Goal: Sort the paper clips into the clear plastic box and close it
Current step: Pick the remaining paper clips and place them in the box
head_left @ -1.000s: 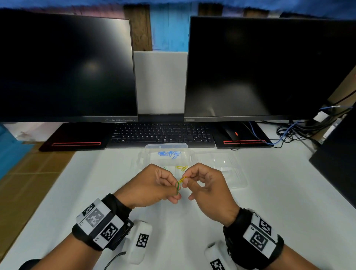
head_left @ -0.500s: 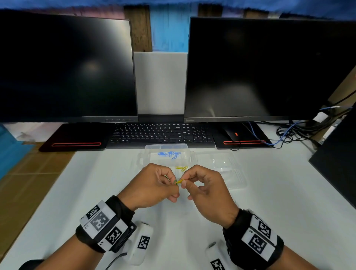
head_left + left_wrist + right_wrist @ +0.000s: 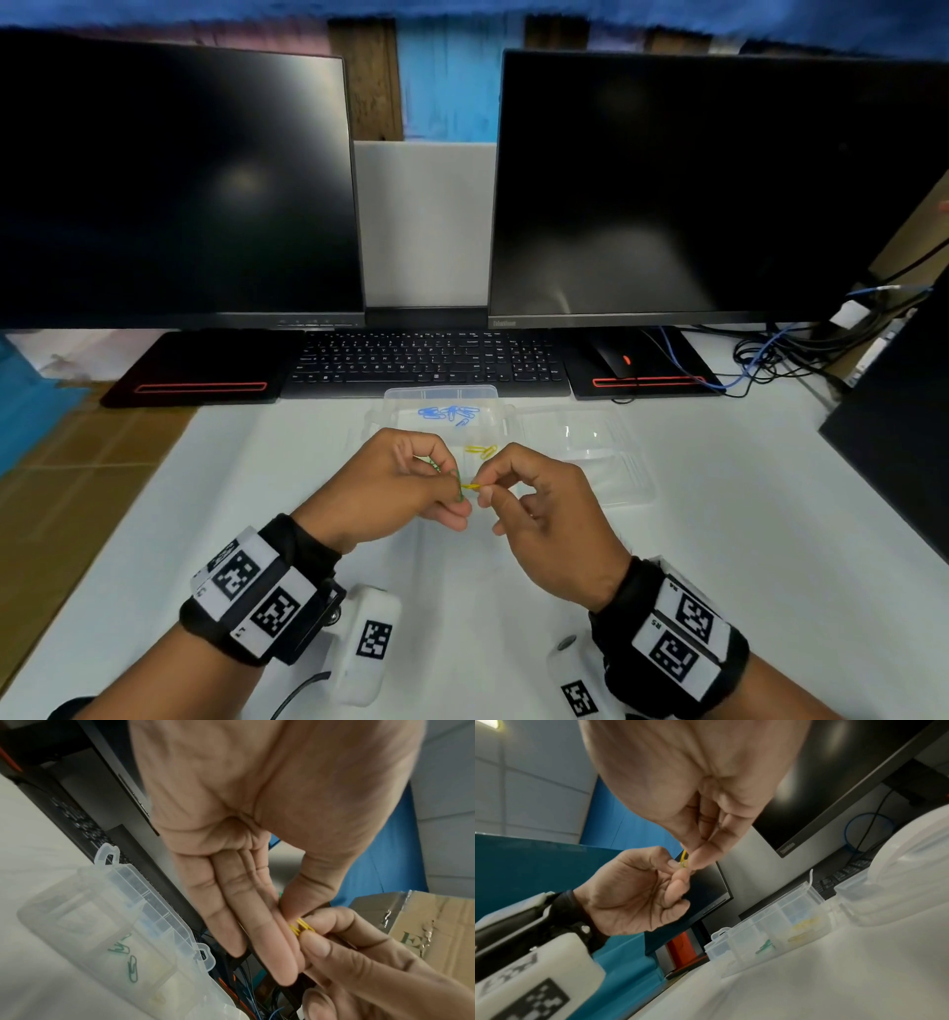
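Both hands meet above the white table, just in front of the clear plastic box (image 3: 493, 411). My left hand (image 3: 400, 483) pinches a green paper clip (image 3: 454, 480) between thumb and fingers. My right hand (image 3: 534, 506) pinches a yellow paper clip (image 3: 470, 486) that is hooked to the green one; the yellow clip (image 3: 302, 927) shows between the fingertips in the left wrist view and again (image 3: 684, 860) in the right wrist view. The box (image 3: 85, 902) stands open, with blue clips (image 3: 449, 413), yellow clips (image 3: 481, 451) and green clips (image 3: 128, 959) in separate compartments. Its lid (image 3: 590, 452) lies flat to the right.
A black keyboard (image 3: 426, 360) lies right behind the box, under two dark monitors (image 3: 169, 185). A mouse (image 3: 616, 357) and tangled cables (image 3: 770, 354) sit at the back right. A cardboard box (image 3: 437, 929) shows in the left wrist view.
The hands stayed together in front of the box and kept working the linked clips. The yellow clip has turned from upright to level between the fingertips.
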